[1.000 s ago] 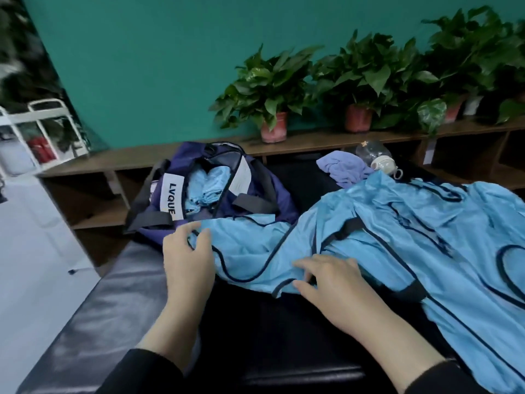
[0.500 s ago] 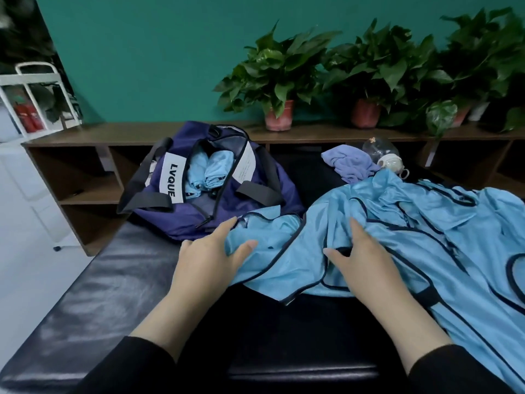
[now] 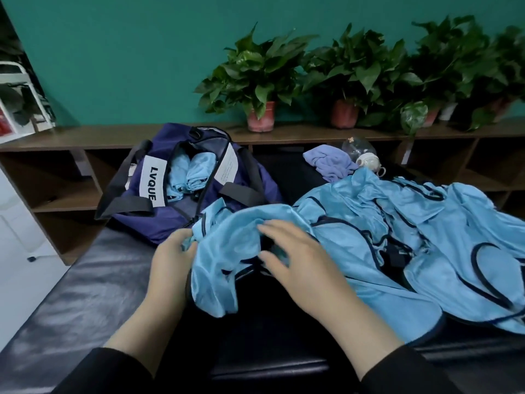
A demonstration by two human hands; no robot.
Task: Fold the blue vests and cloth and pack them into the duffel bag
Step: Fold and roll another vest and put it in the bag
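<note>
A light blue vest (image 3: 227, 251) with dark trim is bunched up in front of me on the black padded bench (image 3: 85, 294). My left hand (image 3: 170, 263) grips its left edge. My right hand (image 3: 298, 265) holds the vest's right side, thumb tucked under a fold. A heap of more blue vests (image 3: 412, 237) spreads to the right. The open navy duffel bag (image 3: 181, 189), labelled LVQUE, stands behind my left hand with rolled blue vests (image 3: 193, 174) inside. A crumpled lavender cloth (image 3: 329, 163) lies at the back.
A clear bottle with a white cap (image 3: 363, 155) lies beside the lavender cloth. A wooden shelf (image 3: 113, 135) runs behind the bench, carrying several potted plants (image 3: 261, 89). A white rack (image 3: 17, 89) stands at far left over a pale floor.
Both hands have gathered the front vest, which lay flat before and is now bunched and lifted between them. The hands have drawn closer together.
</note>
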